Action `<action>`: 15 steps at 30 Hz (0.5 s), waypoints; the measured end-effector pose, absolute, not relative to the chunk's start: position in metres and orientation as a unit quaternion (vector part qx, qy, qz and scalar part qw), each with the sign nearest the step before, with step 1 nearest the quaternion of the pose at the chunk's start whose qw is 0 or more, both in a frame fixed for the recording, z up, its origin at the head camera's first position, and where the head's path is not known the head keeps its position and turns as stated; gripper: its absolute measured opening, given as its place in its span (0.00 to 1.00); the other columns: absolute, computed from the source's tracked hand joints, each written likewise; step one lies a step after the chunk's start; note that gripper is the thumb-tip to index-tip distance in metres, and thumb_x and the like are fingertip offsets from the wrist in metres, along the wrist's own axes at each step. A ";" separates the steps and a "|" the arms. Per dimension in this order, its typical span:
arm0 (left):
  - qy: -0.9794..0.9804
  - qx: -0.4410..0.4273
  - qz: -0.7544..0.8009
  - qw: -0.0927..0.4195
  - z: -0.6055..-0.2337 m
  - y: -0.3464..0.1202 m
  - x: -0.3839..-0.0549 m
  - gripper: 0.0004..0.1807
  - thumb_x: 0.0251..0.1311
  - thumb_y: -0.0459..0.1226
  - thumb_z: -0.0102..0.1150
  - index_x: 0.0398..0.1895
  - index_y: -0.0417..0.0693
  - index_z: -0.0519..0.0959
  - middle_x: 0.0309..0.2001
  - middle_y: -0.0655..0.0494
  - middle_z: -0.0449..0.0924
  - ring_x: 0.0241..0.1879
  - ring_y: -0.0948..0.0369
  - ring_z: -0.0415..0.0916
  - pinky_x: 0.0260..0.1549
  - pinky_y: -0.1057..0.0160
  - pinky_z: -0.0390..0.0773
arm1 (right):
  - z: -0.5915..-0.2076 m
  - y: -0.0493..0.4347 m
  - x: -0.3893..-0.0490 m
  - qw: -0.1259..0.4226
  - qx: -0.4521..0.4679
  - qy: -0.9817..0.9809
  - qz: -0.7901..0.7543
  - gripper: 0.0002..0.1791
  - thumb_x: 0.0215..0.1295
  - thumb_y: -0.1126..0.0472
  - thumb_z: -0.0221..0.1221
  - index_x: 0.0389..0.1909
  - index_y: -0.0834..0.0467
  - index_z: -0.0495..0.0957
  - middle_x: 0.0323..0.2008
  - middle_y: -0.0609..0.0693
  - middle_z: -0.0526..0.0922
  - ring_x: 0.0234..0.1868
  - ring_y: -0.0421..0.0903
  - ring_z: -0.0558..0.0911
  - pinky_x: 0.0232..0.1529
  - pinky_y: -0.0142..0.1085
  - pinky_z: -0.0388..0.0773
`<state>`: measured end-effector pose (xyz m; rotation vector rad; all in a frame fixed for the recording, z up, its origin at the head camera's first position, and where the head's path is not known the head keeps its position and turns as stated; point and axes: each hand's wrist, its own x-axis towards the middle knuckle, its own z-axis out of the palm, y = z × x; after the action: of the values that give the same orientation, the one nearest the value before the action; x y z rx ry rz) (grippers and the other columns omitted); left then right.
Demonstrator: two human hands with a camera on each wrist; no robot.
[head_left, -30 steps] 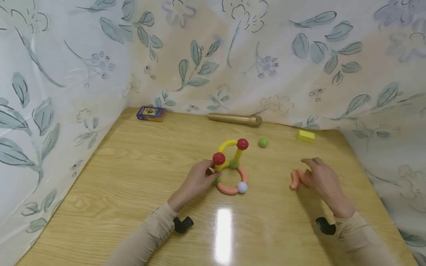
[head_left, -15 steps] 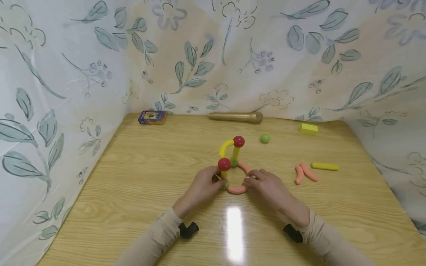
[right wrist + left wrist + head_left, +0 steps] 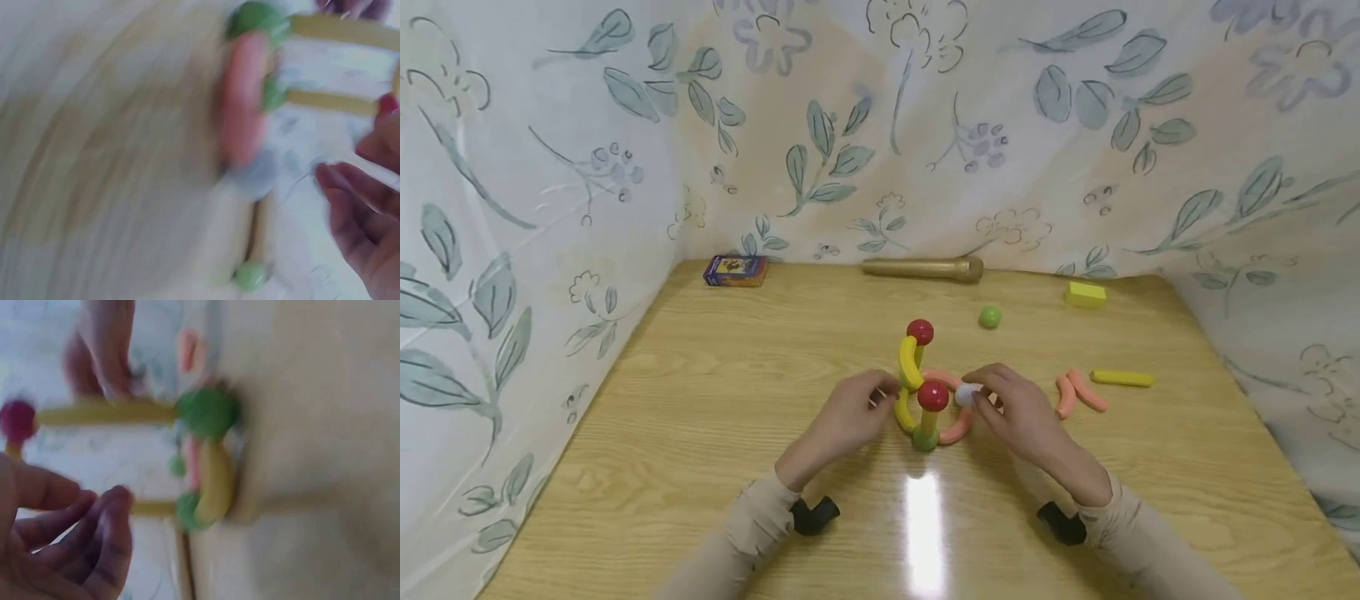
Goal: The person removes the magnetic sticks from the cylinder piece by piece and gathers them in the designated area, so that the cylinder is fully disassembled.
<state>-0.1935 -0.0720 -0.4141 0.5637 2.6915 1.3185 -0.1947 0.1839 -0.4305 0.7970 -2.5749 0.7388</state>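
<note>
A toy frame of rods and balls stands in the middle of the table. Its base ring joins pink curved rods [image 3: 956, 428], a yellow curved rod [image 3: 904, 413], green balls [image 3: 925, 439] and a pale grey ball [image 3: 966, 394]. Two uprights carry red balls [image 3: 933, 396], bridged by a yellow curved rod [image 3: 909, 362]. My left hand [image 3: 855, 408] is at the frame's left side, its fingers loosely curled. My right hand [image 3: 1018, 412] is by the pale grey ball; in the right wrist view its thumb and fingers are spread apart, clear of the ball. Both wrist views are blurred.
Two pink curved rods [image 3: 1087, 392] and a yellow straight rod [image 3: 1122, 378] lie on the right. Behind the frame are a green ball [image 3: 990, 317], a gold microphone [image 3: 925, 268], a yellow block [image 3: 1086, 294] and a small printed box [image 3: 735, 271]. Floral cloth [image 3: 820, 167] surrounds the table.
My right hand has come left from the loose pink rods to the frame, leaving a yellow straight rod there. The frame has turned, one red ball swinging toward me. My left hand has loosened from it.
</note>
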 end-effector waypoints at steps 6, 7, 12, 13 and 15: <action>0.858 0.134 0.495 -0.007 -0.386 -0.077 -0.229 0.12 0.69 0.33 0.50 0.51 0.42 0.78 0.42 0.48 0.83 0.35 0.59 0.81 0.29 0.66 0.78 | -0.401 0.155 -0.174 0.226 0.251 -0.877 0.342 0.13 0.57 0.62 0.68 0.43 0.57 0.79 0.35 0.47 0.83 0.33 0.40 0.78 0.32 0.34 0.76; 0.858 0.137 0.495 -0.008 -0.384 -0.076 -0.231 0.12 0.69 0.32 0.50 0.52 0.41 0.77 0.43 0.47 0.83 0.36 0.58 0.81 0.29 0.66 0.78 | -0.399 0.150 -0.172 0.229 0.259 -0.876 0.337 0.16 0.55 0.60 0.70 0.43 0.57 0.79 0.35 0.48 0.83 0.33 0.40 0.78 0.32 0.34 0.76; 0.861 0.160 0.482 -0.011 -0.380 -0.073 -0.232 0.14 0.68 0.30 0.48 0.54 0.40 0.76 0.45 0.47 0.82 0.40 0.57 0.81 0.34 0.66 0.80 | -0.399 0.139 -0.165 0.235 0.279 -0.878 0.312 0.26 0.48 0.53 0.74 0.48 0.56 0.78 0.39 0.46 0.81 0.34 0.38 0.77 0.31 0.31 0.76; 0.860 0.162 0.483 -0.016 -0.380 -0.072 -0.230 0.14 0.67 0.30 0.48 0.54 0.40 0.76 0.44 0.47 0.81 0.40 0.57 0.80 0.35 0.66 0.80 | -0.399 0.138 -0.164 0.234 0.277 -0.878 0.312 0.27 0.47 0.52 0.74 0.49 0.56 0.77 0.40 0.46 0.81 0.34 0.38 0.77 0.30 0.31 0.76; 0.857 0.147 0.493 -0.020 -0.379 -0.072 -0.224 0.11 0.67 0.32 0.50 0.50 0.41 0.76 0.41 0.49 0.81 0.37 0.58 0.79 0.34 0.65 0.79 | -0.400 0.138 -0.163 0.230 0.274 -0.879 0.316 0.29 0.48 0.52 0.74 0.50 0.56 0.77 0.40 0.46 0.80 0.34 0.39 0.78 0.29 0.31 0.76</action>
<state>-0.2238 -0.0721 -0.3789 0.4678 2.7279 1.5689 -0.1627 0.1379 -0.4000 0.7542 -2.4180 0.8685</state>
